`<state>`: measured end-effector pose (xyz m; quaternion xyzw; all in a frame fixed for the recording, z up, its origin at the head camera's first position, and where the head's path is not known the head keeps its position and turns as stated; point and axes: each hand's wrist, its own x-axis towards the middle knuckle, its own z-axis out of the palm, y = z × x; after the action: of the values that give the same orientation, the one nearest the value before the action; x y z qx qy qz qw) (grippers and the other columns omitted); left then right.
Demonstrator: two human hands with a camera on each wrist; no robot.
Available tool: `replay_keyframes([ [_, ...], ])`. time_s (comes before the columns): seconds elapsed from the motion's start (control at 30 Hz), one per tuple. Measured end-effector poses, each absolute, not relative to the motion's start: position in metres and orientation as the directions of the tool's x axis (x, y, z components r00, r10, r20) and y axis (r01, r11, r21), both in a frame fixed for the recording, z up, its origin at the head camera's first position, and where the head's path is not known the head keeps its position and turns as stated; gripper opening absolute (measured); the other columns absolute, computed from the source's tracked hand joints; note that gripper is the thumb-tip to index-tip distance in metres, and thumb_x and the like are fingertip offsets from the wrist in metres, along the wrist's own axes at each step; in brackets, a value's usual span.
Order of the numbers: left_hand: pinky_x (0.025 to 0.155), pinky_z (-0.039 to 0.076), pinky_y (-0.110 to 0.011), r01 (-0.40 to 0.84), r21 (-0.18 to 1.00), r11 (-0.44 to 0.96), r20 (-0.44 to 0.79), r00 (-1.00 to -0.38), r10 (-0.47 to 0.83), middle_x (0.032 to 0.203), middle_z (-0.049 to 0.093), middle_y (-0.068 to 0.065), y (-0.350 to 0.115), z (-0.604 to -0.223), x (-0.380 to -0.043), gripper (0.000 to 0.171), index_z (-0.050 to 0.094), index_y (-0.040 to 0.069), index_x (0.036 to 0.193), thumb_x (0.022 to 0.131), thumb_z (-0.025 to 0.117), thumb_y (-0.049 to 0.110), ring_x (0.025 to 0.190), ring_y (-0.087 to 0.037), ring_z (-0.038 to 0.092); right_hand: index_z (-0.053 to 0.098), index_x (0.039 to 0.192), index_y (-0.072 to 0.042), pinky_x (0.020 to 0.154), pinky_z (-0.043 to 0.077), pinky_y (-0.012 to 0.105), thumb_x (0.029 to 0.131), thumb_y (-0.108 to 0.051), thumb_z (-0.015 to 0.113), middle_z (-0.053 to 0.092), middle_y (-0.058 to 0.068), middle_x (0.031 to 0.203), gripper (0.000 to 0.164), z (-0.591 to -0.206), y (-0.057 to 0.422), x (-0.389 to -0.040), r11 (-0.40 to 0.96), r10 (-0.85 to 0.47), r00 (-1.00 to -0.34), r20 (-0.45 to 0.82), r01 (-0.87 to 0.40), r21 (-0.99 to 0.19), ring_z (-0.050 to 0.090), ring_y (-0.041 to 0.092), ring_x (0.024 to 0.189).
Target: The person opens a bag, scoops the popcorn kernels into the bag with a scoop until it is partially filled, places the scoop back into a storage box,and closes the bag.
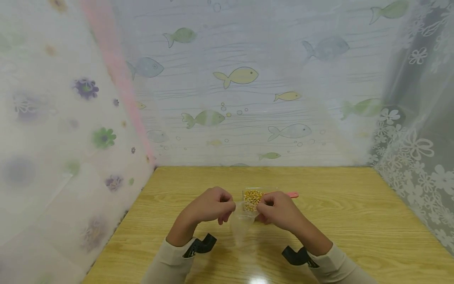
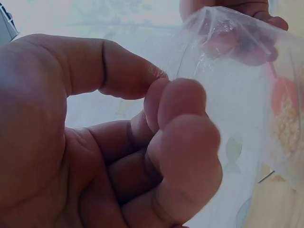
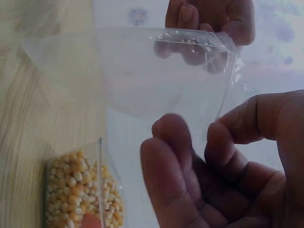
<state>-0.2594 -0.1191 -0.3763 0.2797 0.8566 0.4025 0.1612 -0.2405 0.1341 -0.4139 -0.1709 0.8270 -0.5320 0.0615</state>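
Head view: The left hand (image 1: 214,207) and right hand (image 1: 278,211) face each other above a wood-grained bench (image 1: 340,205), each with thumb and fingertips closed on the rim of a clear plastic bag (image 1: 242,227). The bag hangs between them, its lower part narrowing to a point. Just behind the bag, on the bench, stands a clear box (image 1: 260,188) of yellow corn kernels (image 1: 252,196); the handle of a pink scoop (image 1: 293,195) extends beyond it to the right, partly covered by the right hand. Both forearms wear cream sleeves (image 1: 170,260) with black wrist mounts (image 1: 203,244). A sheet printed with fish (image 1: 248,98) hangs behind the bench.

Left wrist view: The left hand's thumb and index finger meet at their tips on the bag's edge, the other fingers curling below. The bag spreads away to the right, and the right hand lies beyond it. The scoop's pink blade and pale kernels appear through the film.

Right wrist view: The right hand pinches the near corner of the bag's rim, the left hand the far one, with the film spread between. The box of kernels sits lower left, a bit of pink at its bottom edge.
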Motion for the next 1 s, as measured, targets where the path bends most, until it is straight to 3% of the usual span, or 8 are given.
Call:
replay_keyframes([
  [0.13, 0.057, 0.055, -0.036, 0.345, 0.799, 0.492, -0.037, -0.789, 0.613, 0.062, 0.062, -0.002, -0.116, -0.378, -0.259, 0.034, 0.066, 0.008, 0.071, 0.101, 0.054, 0.020, 0.056, -0.030, 0.064, 0.067, 0.072, -0.002, 0.064, 0.063, 0.037, 0.094, -0.008, 0.057, 0.073, 0.009, 0.074, 0.025, -0.416, 0.134, -0.241, 0.329, -0.347, -0.936, 0.053, -0.174, -0.928, 0.073, 0.023, 0.070],
  [0.27, 0.055, 0.052, -0.033, 0.353, 0.795, 0.493, -0.020, -0.797, 0.603, 0.065, 0.063, -0.002, -0.113, -0.380, -0.259, 0.038, 0.065, 0.012, 0.073, 0.104, 0.060, 0.034, 0.056, -0.019, 0.059, 0.068, 0.071, -0.002, 0.063, 0.063, 0.038, 0.094, -0.008, 0.056, 0.073, 0.009, 0.071, 0.026, -0.418, 0.134, -0.243, 0.305, -0.335, -0.941, 0.045, -0.154, -0.940, 0.073, 0.025, 0.068],
  [0.37, 0.054, 0.048, -0.031, 0.378, 0.769, 0.515, 0.017, -0.818, 0.575, 0.074, 0.065, -0.004, -0.112, -0.382, -0.259, 0.035, 0.065, 0.017, 0.084, 0.100, 0.066, 0.048, 0.060, -0.016, 0.056, 0.068, 0.071, -0.003, 0.063, 0.063, 0.038, 0.094, -0.009, 0.056, 0.072, 0.009, 0.070, 0.027, -0.418, 0.134, -0.243, 0.300, -0.323, -0.945, 0.051, -0.153, -0.942, 0.073, 0.026, 0.067],
  [0.43, 0.059, 0.050, -0.032, 0.393, 0.741, 0.544, 0.044, -0.838, 0.544, 0.087, 0.065, -0.002, -0.110, -0.384, -0.259, 0.037, 0.065, 0.020, 0.099, 0.093, 0.073, 0.056, 0.069, -0.016, 0.057, 0.067, 0.071, -0.003, 0.063, 0.063, 0.038, 0.095, -0.009, 0.056, 0.072, 0.009, 0.069, 0.027, -0.418, 0.134, -0.243, 0.304, -0.317, -0.947, 0.057, -0.158, -0.940, 0.073, 0.026, 0.066],
  [0.57, 0.081, 0.055, -0.037, 0.424, 0.688, 0.589, 0.086, -0.853, 0.514, 0.123, 0.060, 0.002, -0.103, -0.390, -0.257, 0.080, 0.053, 0.022, 0.140, 0.078, 0.084, 0.063, 0.104, -0.020, 0.060, 0.068, 0.071, -0.003, 0.062, 0.063, 0.038, 0.095, -0.009, 0.057, 0.071, 0.009, 0.069, 0.027, -0.419, 0.134, -0.243, 0.316, -0.307, -0.950, 0.061, -0.162, -0.935, 0.072, 0.026, 0.065],
  [0.67, 0.096, 0.054, -0.041, 0.472, 0.637, 0.610, 0.114, -0.839, 0.531, 0.141, 0.055, 0.002, -0.096, -0.395, -0.255, 0.107, 0.041, 0.019, 0.156, 0.072, 0.085, 0.070, 0.124, -0.022, 0.057, 0.068, 0.070, -0.003, 0.062, 0.063, 0.038, 0.094, -0.008, 0.056, 0.071, 0.009, 0.068, 0.027, -0.419, 0.133, -0.243, 0.322, -0.304, -0.951, 0.063, -0.165, -0.932, 0.071, 0.026, 0.064],
  [0.77, 0.099, 0.055, -0.043, 0.526, 0.572, 0.630, 0.144, -0.820, 0.554, 0.145, 0.056, 0.001, -0.090, -0.398, -0.252, 0.109, 0.042, 0.019, 0.156, 0.070, 0.083, 0.073, 0.129, -0.023, 0.058, 0.067, 0.070, -0.003, 0.062, 0.063, 0.040, 0.094, -0.008, 0.056, 0.071, 0.010, 0.069, 0.027, -0.419, 0.133, -0.243, 0.319, -0.306, -0.949, 0.068, -0.170, -0.932, 0.071, 0.027, 0.065],
  [1.0, 0.098, 0.054, -0.045, 0.585, 0.471, 0.660, 0.190, -0.798, 0.571, 0.132, 0.064, 0.000, -0.088, -0.401, -0.249, 0.084, 0.057, 0.018, 0.140, 0.077, 0.081, 0.069, 0.117, -0.020, 0.064, 0.067, 0.073, -0.001, 0.064, 0.063, 0.039, 0.096, -0.008, 0.054, 0.074, 0.011, 0.074, 0.028, -0.421, 0.135, -0.244, 0.296, -0.321, -0.945, 0.065, -0.165, -0.941, 0.073, 0.028, 0.069],
])
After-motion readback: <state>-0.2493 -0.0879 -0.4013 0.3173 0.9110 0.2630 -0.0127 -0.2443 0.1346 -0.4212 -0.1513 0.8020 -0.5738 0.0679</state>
